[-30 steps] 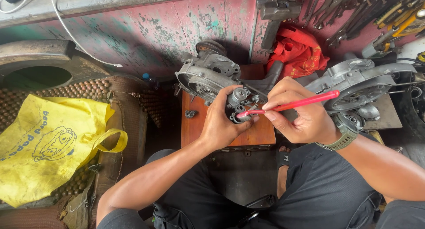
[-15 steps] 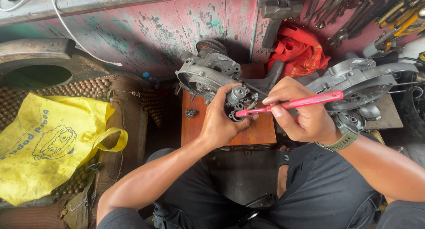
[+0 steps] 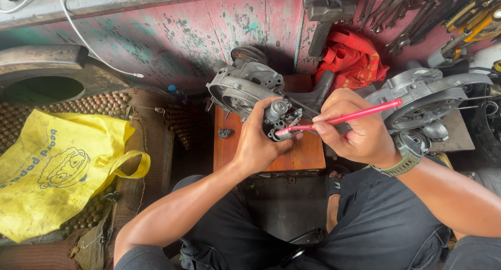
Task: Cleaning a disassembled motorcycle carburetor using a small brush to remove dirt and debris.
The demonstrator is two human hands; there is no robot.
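While the left hand (image 3: 259, 142) wraps around a small grey metal carburetor (image 3: 278, 118), lifting it just above the wooden counter (image 3: 305, 152), the right hand (image 3: 360, 129) pinches a slim red-handled tool (image 3: 344, 117) like a pen, tip set against the carb's body. Grip looks chosen for control: left steadies & tilts the part toward the viewer, right works at a fine spot w/ the thin tip. Neither hand is slack; both clenched on their loads.

Carburetor: cast alloy, dull grey w/ grime, a rounded cap on top, small fittings & openings below; partly hidden by fingers. It sits approx. centre of view, in front of a larger grey engine casing (image 3: 237, 87) resting at the counter's far edge. A second casing (image 3: 425, 95) lies to the right, near the olive wristwatch (image 3: 404, 163). Red cloth (image 3: 352, 58) & hanging wrenches (image 3: 412, 14) back against the worn pink wall; yellow bag (image 3: 55, 173) well apart, far left.
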